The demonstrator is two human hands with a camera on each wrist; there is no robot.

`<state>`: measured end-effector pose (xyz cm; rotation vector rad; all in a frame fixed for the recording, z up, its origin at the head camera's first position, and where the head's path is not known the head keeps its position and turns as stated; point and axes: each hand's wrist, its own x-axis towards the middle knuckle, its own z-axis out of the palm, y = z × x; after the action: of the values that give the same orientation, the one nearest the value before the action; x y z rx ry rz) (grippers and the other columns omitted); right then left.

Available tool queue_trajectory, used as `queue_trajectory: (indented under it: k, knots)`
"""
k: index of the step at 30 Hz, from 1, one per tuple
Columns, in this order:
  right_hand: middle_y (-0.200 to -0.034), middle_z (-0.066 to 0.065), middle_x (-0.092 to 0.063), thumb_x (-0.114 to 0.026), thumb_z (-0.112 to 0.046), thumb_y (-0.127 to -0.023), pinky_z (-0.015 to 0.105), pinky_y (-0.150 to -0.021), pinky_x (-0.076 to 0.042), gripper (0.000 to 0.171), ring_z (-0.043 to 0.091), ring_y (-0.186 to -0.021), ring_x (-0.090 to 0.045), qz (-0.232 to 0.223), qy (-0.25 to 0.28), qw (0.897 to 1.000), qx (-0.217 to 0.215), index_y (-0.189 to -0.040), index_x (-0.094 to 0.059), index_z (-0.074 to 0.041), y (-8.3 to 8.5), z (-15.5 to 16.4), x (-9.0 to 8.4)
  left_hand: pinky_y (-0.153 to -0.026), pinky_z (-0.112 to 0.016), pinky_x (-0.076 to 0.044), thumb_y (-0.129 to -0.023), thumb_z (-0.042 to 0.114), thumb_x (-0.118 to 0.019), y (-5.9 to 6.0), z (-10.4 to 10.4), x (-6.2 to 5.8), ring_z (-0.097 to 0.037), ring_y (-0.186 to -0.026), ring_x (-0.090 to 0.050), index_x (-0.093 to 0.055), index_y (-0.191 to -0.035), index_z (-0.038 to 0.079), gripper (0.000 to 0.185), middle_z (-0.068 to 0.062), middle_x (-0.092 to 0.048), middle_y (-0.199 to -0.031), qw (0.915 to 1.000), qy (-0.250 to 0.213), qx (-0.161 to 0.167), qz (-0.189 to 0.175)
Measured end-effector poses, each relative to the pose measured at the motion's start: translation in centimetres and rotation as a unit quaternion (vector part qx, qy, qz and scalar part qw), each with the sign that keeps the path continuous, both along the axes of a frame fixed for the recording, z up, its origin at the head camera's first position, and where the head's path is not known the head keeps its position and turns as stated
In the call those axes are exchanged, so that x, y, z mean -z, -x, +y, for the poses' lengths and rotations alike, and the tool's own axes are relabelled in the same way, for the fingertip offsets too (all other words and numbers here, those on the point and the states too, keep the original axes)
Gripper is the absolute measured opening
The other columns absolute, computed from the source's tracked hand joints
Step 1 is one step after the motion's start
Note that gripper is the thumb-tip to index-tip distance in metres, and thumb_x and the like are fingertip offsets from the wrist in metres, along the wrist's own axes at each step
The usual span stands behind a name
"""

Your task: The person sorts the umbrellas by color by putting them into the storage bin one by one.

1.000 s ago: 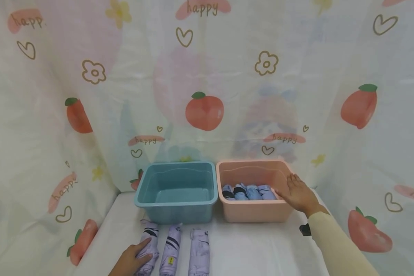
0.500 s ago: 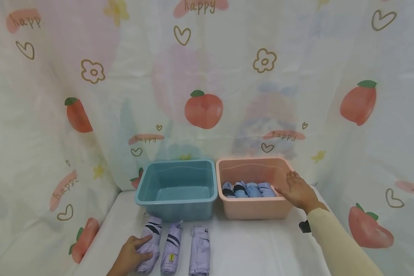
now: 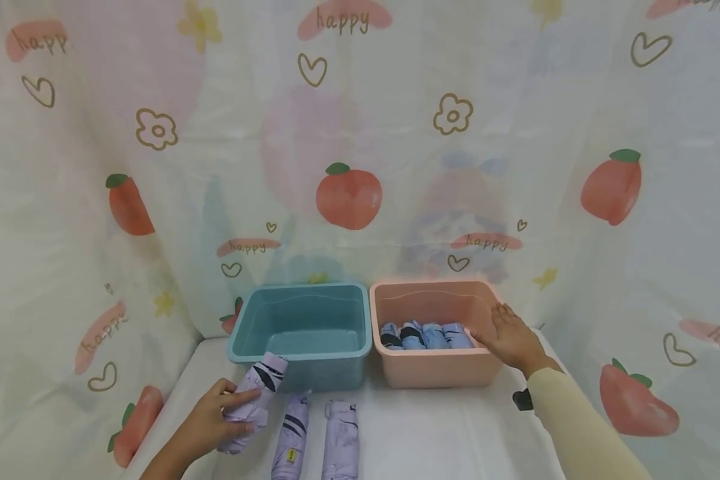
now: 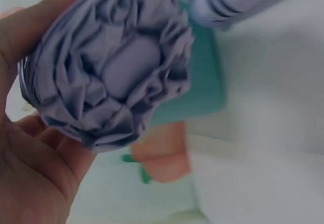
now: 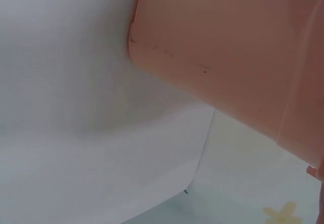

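Cutesy fruit-print curtain [image 3: 396,133] behind everything, white table [image 3: 432,433] below. One folded lilac umbrella [image 3: 257,410] is held tilted at the teal bin's [image 3: 330,375] front left; the left hand [image 3: 210,417] has its thumb and fingers wrapped round it. Two more lilac umbrellas [image 3: 291,430] lie in front of the teal bin. Right of it there's a pink bin [image 3: 435,370] with four bluish rolls [image 3: 435,337] inside; the right hand [image 3: 513,340], fingers pretty straight and gripping nothing, rests on the side farthest from the teal bin.
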<state>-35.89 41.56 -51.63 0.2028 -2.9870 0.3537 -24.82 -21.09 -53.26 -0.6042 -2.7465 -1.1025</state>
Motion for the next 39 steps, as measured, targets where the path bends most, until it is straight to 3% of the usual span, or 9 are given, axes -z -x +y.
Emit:
queue_trajectory:
  k: [4,8,15,20,23,29,31,36,39]
  knots:
    - [-0.153,0.035,-0.014,-0.035,-0.072,-0.092,0.059,-0.112,-0.011,0.106,0.049,-0.142,-0.009,-0.001,0.0,1.0,0.004,-0.147,-0.017,0.016,-0.1,-0.3,0.3,-0.069,-0.027,-0.049,-0.068,0.029,-0.088,0.9,0.3,-1.9,-0.018,-0.09,-0.051,-0.072,-0.121,0.021,0.056,0.002,-0.047,-0.102,0.9986,-0.001,0.052,0.001]
    - [-0.153,0.034,-0.014,-0.036,-0.07,-0.092,0.059,-0.112,-0.011,0.104,0.048,-0.142,-0.009,-0.001,-0.005,1.0,0.007,-0.146,-0.019,0.017,-0.1,-0.4,0.1,-0.069,-0.027,-0.05,-0.07,0.03,-0.087,3.0,1.3,-3.9,-0.02,-0.09,-0.052,-0.07,-0.125,0.022,0.057,0.001,-0.049,-0.103,0.9975,0.005,0.071,-0.009]
    - [-0.155,0.032,-0.012,-0.032,-0.076,-0.09,0.058,-0.113,-0.008,0.108,0.046,-0.143,-0.007,-0.006,-0.001,1.0,0.015,-0.149,-0.017,0.013,0.7,-0.5,-0.1,-0.067,-0.033,-0.049,-0.073,0.032,-0.086,8.4,2.7,-6.5,-0.021,-0.085,-0.05,-0.066,-0.13,0.021,0.062,-0.005,-0.051,-0.099,0.9968,0.023,0.061,-0.047]
    - [-0.156,0.031,-0.01,-0.03,-0.077,-0.089,0.058,-0.113,-0.007,0.108,0.045,-0.144,-0.005,-0.022,-0.005,0.999,0.025,-0.15,-0.015,0.012,0.7,-0.6,-0.1,-0.086,-0.047,-0.048,-0.076,0.034,-0.084,12.6,3.1,-7.8,-0.033,-0.113,-0.053,-0.061,-0.135,0.021,0.065,-0.017,-0.057,-0.125,0.9946,0.043,0.048,-0.082]
    - [-0.156,0.031,-0.009,-0.029,-0.077,-0.089,0.058,-0.113,-0.007,0.109,0.045,-0.144,-0.004,-0.029,-0.01,0.999,0.031,-0.15,-0.014,0.012,0.3,-0.3,0.0,-0.091,-0.047,-0.047,-0.077,0.034,-0.083,14.8,3.9,-8.4,-0.032,-0.121,-0.051,-0.061,-0.136,0.022,0.065,-0.018,-0.051,-0.139,0.9905,0.055,0.051,-0.116]
    - [-0.155,0.032,-0.013,-0.033,-0.072,-0.092,0.057,-0.113,-0.009,0.105,0.046,-0.143,-0.007,-0.018,-0.013,0.999,0.023,-0.148,-0.018,0.015,-0.1,-0.4,-0.5,-0.088,-0.04,-0.048,-0.075,0.028,-0.085,18.3,5.8,-7.9,-0.023,-0.115,-0.054,-0.065,-0.131,0.025,0.06,-0.011,-0.055,-0.138,0.9803,0.093,0.068,-0.161]
    - [-0.155,0.032,-0.014,-0.033,-0.072,-0.092,0.057,-0.113,-0.01,0.105,0.046,-0.143,-0.008,-0.014,-0.011,1.0,0.021,-0.147,-0.019,0.016,-0.1,-0.4,-0.6,-0.084,-0.039,-0.048,-0.077,0.023,-0.084,19.0,6.5,-7.4,-0.025,-0.106,-0.055,-0.065,-0.132,0.021,0.058,-0.019,-0.06,-0.127,0.9763,0.098,0.081,-0.175]
    - [-0.155,0.031,-0.013,-0.029,-0.076,-0.09,0.056,-0.113,-0.01,0.107,0.045,-0.144,-0.007,-0.017,-0.012,1.0,0.023,-0.148,-0.019,0.014,-0.1,-0.5,-0.3,-0.077,-0.036,-0.047,-0.077,0.021,-0.084,20.8,7.6,-5.5,-0.031,-0.115,-0.053,-0.067,-0.129,0.019,0.054,-0.022,-0.058,-0.129,0.9653,0.137,0.104,-0.197]
    - [-0.155,0.031,-0.014,-0.029,-0.075,-0.091,0.057,-0.113,-0.01,0.106,0.046,-0.143,-0.008,-0.013,-0.012,1.0,0.026,-0.148,-0.02,0.014,-0.1,-0.6,-0.2,-0.091,-0.04,-0.046,-0.076,0.025,-0.084,22.0,8.0,-4.6,-0.033,-0.132,-0.042,-0.069,-0.125,0.022,0.052,-0.015,-0.051,-0.14,0.9589,0.166,0.104,-0.206]
